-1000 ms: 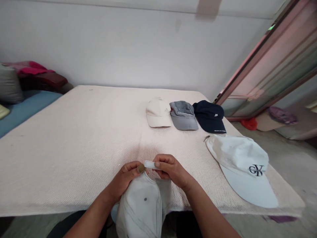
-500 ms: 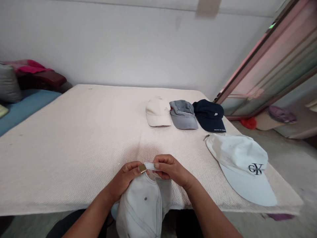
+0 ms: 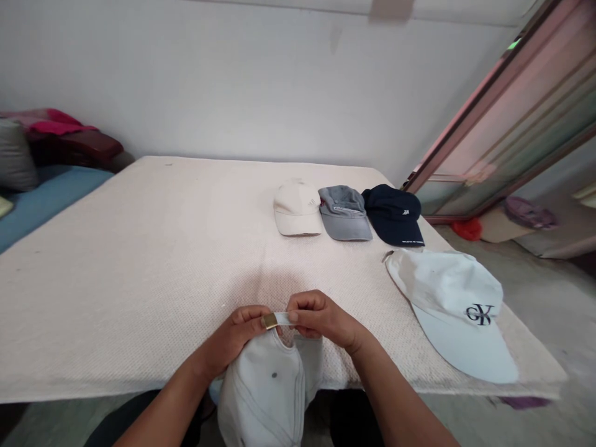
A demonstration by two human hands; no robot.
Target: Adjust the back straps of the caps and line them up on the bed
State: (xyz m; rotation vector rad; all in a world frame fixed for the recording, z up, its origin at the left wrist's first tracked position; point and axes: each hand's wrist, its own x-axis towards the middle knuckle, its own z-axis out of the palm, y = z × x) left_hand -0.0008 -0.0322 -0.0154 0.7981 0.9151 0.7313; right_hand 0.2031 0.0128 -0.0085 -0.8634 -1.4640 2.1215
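A light grey cap (image 3: 263, 391) hangs at the table's front edge, its back opening turned up. My left hand (image 3: 235, 335) pinches the brass buckle (image 3: 269, 321) at the back of this cap. The fingers of my right hand (image 3: 321, 316) are closed on the free part of the pale strap (image 3: 283, 318), just right of the buckle. Between the hands the strap runs nearly level, above the curved opening. My fingers hide the strap's right end.
On the cloth-covered table (image 3: 139, 267) a cream cap (image 3: 297, 208), a grey cap (image 3: 344, 212) and a navy cap (image 3: 393, 214) stand in a row at the back right. A large white cap (image 3: 454, 298) lies near the right edge.
The buckle has turned to lie more level, and the strap now runs straighter between my hands. My left hand has shifted slightly. Both hands keep their hold.
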